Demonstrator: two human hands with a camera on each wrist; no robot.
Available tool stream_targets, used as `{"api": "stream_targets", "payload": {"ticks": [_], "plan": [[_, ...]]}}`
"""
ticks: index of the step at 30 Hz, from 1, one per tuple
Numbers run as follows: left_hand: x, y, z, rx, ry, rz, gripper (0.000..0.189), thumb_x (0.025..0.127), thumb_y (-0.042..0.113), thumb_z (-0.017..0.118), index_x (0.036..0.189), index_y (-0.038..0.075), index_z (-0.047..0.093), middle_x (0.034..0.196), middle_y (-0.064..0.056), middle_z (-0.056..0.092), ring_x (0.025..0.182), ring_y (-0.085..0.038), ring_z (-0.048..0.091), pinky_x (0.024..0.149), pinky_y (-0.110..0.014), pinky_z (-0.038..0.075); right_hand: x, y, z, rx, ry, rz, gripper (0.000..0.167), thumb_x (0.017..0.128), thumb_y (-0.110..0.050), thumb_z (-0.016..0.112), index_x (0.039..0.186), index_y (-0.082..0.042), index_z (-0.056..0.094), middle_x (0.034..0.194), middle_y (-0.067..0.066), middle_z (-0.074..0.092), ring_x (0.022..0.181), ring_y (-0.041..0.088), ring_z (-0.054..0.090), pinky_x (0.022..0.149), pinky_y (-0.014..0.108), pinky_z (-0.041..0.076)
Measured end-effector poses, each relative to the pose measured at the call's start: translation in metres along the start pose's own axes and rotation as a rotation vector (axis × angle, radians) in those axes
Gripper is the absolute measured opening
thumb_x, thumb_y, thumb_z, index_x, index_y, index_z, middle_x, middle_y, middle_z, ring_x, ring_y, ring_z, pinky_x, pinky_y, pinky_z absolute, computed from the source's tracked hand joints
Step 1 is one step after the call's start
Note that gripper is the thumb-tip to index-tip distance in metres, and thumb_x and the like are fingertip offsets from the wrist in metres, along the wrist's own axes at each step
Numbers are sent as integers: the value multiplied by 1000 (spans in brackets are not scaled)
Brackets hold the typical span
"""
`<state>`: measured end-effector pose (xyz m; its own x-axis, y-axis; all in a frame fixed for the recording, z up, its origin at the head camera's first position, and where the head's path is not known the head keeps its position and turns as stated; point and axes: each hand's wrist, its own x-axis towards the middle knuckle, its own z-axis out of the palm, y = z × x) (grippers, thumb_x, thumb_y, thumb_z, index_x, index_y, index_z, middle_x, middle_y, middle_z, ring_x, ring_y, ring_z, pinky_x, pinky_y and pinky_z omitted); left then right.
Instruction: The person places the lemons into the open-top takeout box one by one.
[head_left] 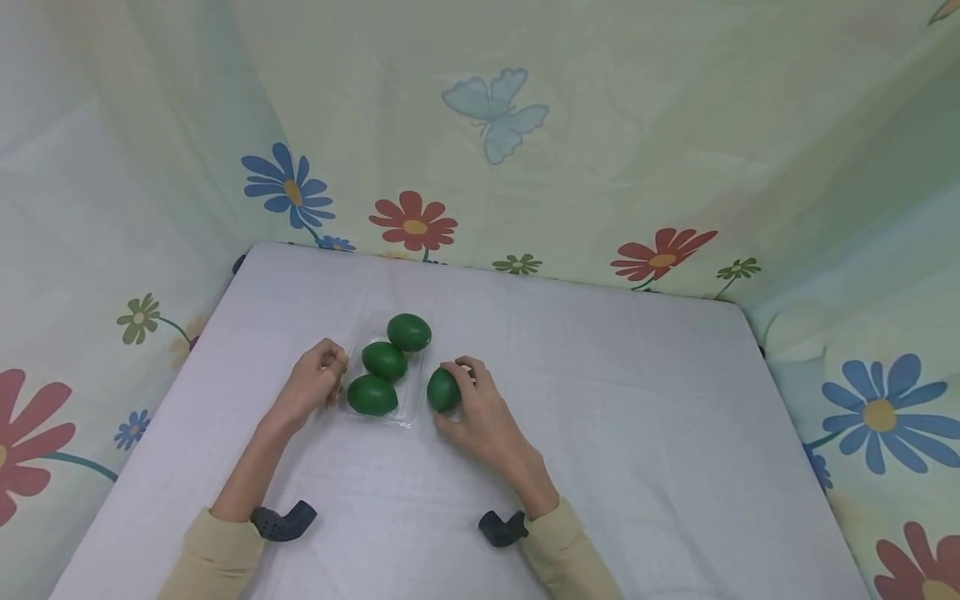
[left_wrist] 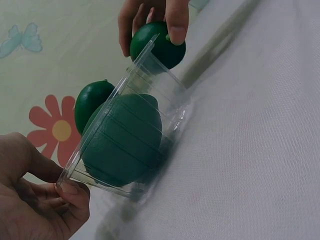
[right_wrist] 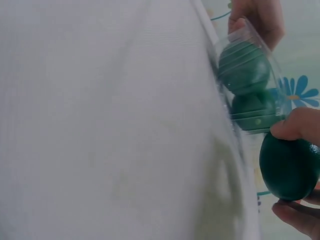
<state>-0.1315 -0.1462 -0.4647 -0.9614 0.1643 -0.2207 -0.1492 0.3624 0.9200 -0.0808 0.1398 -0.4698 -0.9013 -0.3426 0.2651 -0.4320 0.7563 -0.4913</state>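
Observation:
A clear plastic tray (head_left: pixel 408 402) lies on the table left of centre. Three green limes sit in a row in it: a far lime (head_left: pixel 409 332), a middle lime (head_left: pixel 384 361) and a near lime (head_left: pixel 372 395). My left hand (head_left: pixel 309 382) pinches the tray's left rim between thumb and fingers, as the left wrist view shows. Just off the tray's right side, my right hand (head_left: pixel 483 417) grips another lime (head_left: pixel 443 390) by its two ends. In the right wrist view that held lime (right_wrist: pixel 289 167) is close beside the tray wall (right_wrist: pixel 252 131).
A white cloth covers the table (head_left: pixel 600 433). Behind it and at both sides hangs a curtain (head_left: pixel 585 150) printed with flowers and a butterfly. Dark devices (head_left: pixel 285 522) are worn at both wrists, below beige sleeves (head_left: pixel 213 554).

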Motion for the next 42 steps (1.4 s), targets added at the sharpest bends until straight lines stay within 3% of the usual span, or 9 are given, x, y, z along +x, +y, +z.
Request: {"api": "stream_targets", "payload": {"ticks": [9,17,22,28,42], "plan": [[0,-1,0,1,4,-3,24,106,14,44,115,-7,49,66,-3,47,55,-16,48,50,-27,46,10,-9,-12,14,79,-114,72,80,-12,87,141,-8,50,140,19,48,118,32,61,93,38,60],[2,-4,1,-8,10,-2,23,106,13,44,114,-7,50,69,-4,48,56,-16,48,50,-27,46,29,-28,-7,54,35,-179,73,82,-13,86,144,-7,48,142,21,46,120,31,61,95,37,59],[1,-4,2,-14,6,-11,22,105,13,45,115,-7,50,73,-5,49,57,-16,49,50,-27,46,35,-34,3,-20,38,-213,73,80,-19,88,142,-6,51,140,22,50,112,30,65,89,35,61],[2,-4,6,-17,5,-15,22,104,12,45,115,-7,50,71,-5,49,55,-16,48,50,-27,46,37,-35,12,-128,42,-219,72,80,-25,89,141,-9,53,139,19,52,107,27,66,83,36,62],[5,-4,7,-13,-4,1,25,107,16,44,117,-6,49,71,-2,48,54,-16,48,49,-28,45,35,-31,14,-179,42,-177,69,83,-29,88,141,-12,54,142,16,51,112,26,63,86,35,61]]}}
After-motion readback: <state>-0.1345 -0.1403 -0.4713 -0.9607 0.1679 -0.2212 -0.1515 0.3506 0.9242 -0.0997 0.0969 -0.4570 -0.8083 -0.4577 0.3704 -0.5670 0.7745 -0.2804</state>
